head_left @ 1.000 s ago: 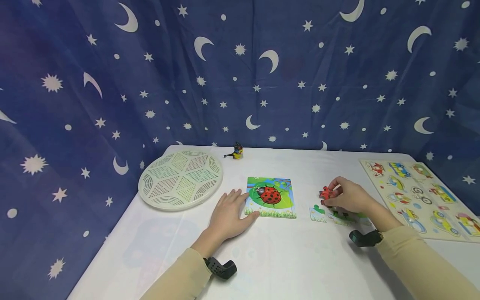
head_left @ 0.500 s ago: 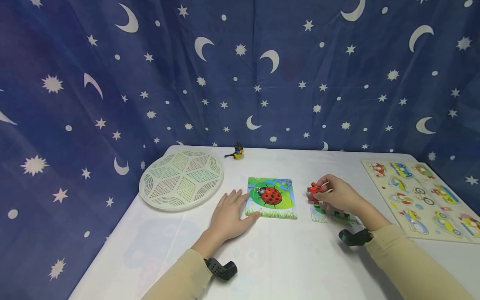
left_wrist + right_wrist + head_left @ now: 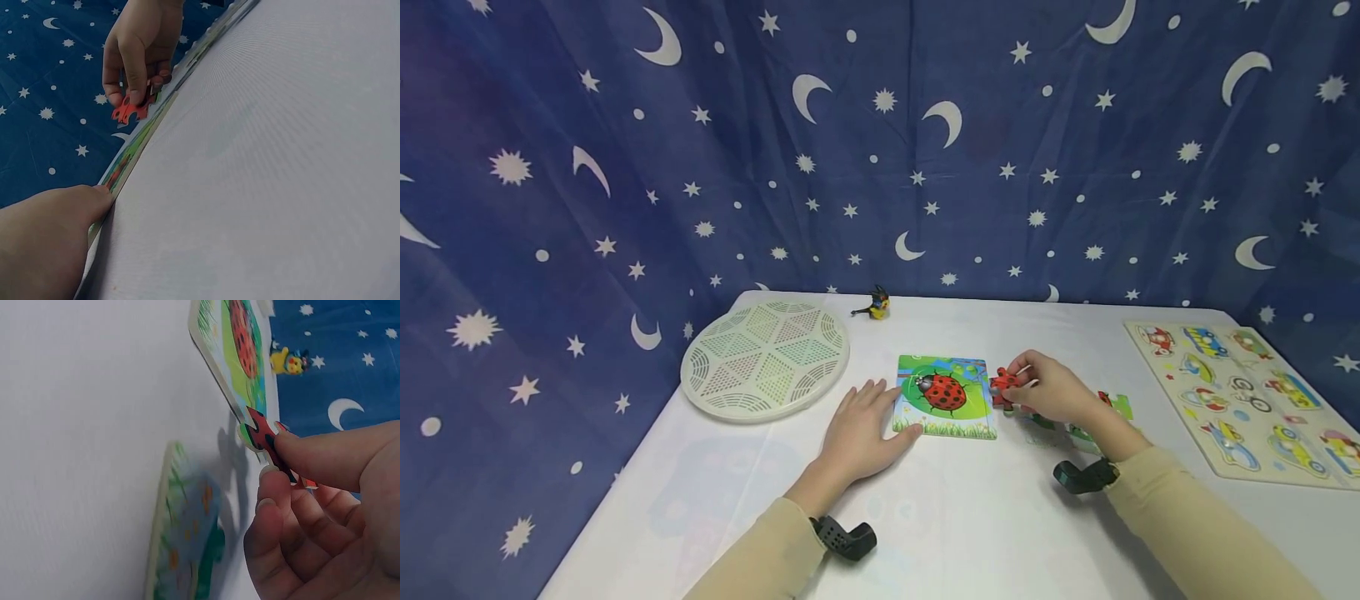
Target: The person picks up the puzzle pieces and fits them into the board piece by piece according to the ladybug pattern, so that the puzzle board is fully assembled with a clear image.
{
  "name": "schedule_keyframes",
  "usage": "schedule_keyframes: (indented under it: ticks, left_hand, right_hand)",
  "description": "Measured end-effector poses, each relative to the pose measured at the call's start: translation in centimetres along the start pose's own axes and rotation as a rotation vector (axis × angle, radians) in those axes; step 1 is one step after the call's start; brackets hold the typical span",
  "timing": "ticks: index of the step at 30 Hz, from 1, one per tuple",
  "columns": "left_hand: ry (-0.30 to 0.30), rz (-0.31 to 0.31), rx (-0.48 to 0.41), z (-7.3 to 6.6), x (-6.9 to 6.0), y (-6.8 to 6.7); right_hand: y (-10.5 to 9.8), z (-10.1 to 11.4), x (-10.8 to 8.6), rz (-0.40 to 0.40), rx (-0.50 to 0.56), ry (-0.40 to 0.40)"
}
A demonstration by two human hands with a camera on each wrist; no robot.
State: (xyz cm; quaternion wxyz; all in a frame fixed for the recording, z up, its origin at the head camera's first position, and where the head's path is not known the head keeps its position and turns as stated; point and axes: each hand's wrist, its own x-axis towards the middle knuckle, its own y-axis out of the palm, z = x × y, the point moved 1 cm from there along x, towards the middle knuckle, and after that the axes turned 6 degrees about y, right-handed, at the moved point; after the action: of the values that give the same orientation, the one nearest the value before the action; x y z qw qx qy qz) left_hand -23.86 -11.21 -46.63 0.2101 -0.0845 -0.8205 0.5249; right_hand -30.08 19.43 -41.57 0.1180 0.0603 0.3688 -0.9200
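Note:
A square ladybug puzzle board [image 3: 955,429] lies flat near the middle of the white table. Along its left side rests my left hand [image 3: 859,437], fingers extended, with the fingertips and thumb touching the board's edge. My right hand [image 3: 1054,392] pinches a red, black-spotted puzzle piece [image 3: 1002,388] between thumb and fingers, just off the board's right edge. The right wrist view shows a bit of green on that piece [image 3: 261,430]. Beneath and behind the right hand lie loose puzzle pieces [image 3: 1122,406], partly hidden by the hand and wrist. One loose piece [image 3: 181,544] shows grass and a pale blue ground.
A round, pale perforated board [image 3: 763,362] lies at the back left. A small black and yellow toy figure [image 3: 877,303] stands behind the puzzle. On the right is a wooden peg-puzzle board [image 3: 1240,392] with vehicle pictures. A blue star-patterned curtain [image 3: 970,167] hangs behind the table.
My right hand has carried the red puzzle piece leftward from above the loose pieces to beside the ladybug board, uncovering some pieces on the right. My left hand has stayed put.

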Motion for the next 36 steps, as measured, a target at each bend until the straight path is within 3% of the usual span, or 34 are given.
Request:
schedule_keyframes:
  ticks: [6, 17, 36]
  left_hand:
    - [0.008, -0.005, -0.010, -0.2, 0.0, -0.2]
    - [0.006, -0.001, -0.001, 0.0, 0.0, -0.2]
    - [0.010, -0.001, 0.002, 0.0, 0.0, -0.2]
  right_hand:
    - [1.0, 0.4, 0.1, 0.026, -0.010, -0.051]
    - [2.1, 1.4, 0.8, 0.007, 0.017, -0.020]
    - [4.3, 3.3, 1.5, -0.012, -0.034, -0.105]
